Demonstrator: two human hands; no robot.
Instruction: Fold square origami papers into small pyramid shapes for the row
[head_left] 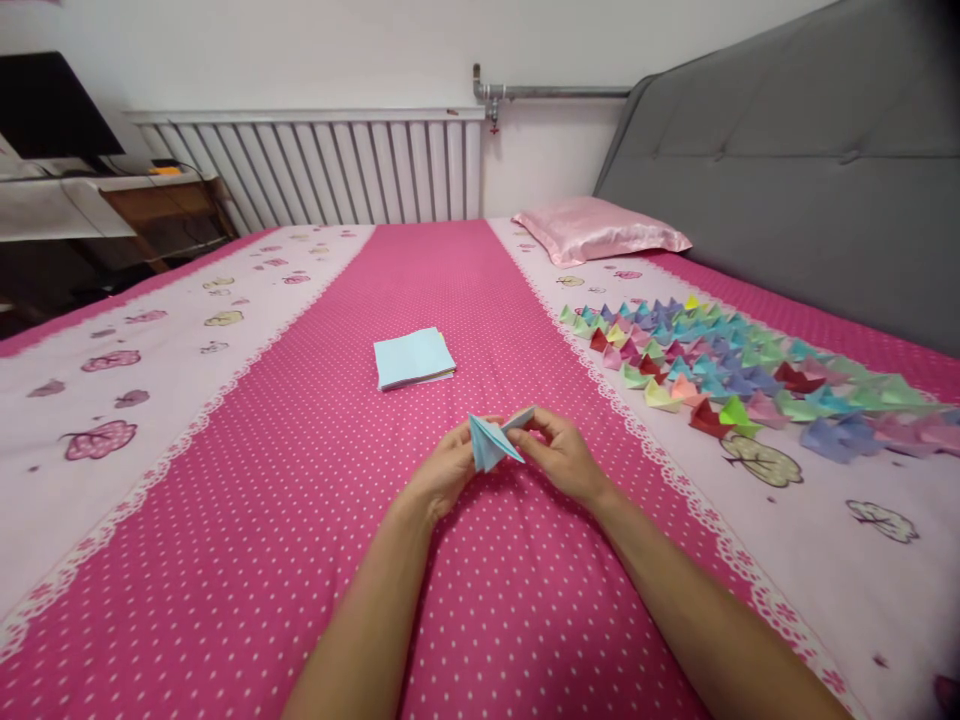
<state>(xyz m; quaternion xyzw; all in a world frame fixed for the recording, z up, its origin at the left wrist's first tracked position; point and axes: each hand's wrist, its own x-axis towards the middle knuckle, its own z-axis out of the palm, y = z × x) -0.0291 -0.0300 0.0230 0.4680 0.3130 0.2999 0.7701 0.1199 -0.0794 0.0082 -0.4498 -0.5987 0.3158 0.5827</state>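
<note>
Both my hands meet over the pink dotted bedspread [315,520], pinching a partly folded light blue paper piece [491,440]. My left hand [442,475] grips its left side with the fingers curled. My right hand [562,460] holds the right flap between thumb and fingers. A small stack of light blue square paper [412,357] lies on the bed just beyond my hands.
Several folded paper shapes in many colours [720,370] lie in rows on the bed's right side. A pink pillow [600,230] rests against the grey headboard [787,150]. A white radiator [322,170] lines the far wall, and a shelf [90,190] stands at left.
</note>
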